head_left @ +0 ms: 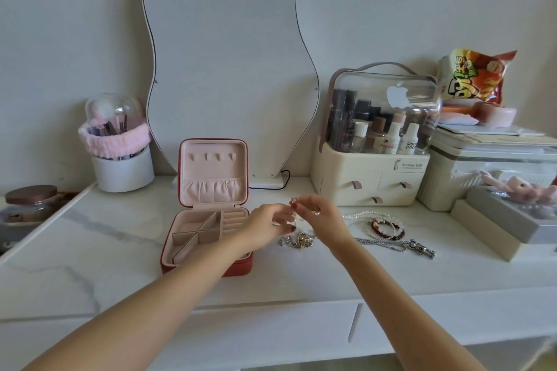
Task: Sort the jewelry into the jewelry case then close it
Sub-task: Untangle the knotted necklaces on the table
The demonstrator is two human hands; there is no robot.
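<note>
The red jewelry case (208, 220) sits open on the white counter (105, 250), lid upright, its pink compartments apparently bare. Just right of it, both hands meet above a small heap of gold and silver pieces (297, 240). The right hand (319, 217) pinches a small gold piece (293, 200), perhaps an earring; the left hand (265, 227) pinches its lower end. Bracelets (384, 229) and a silver chain (398, 245) lie further right.
</note>
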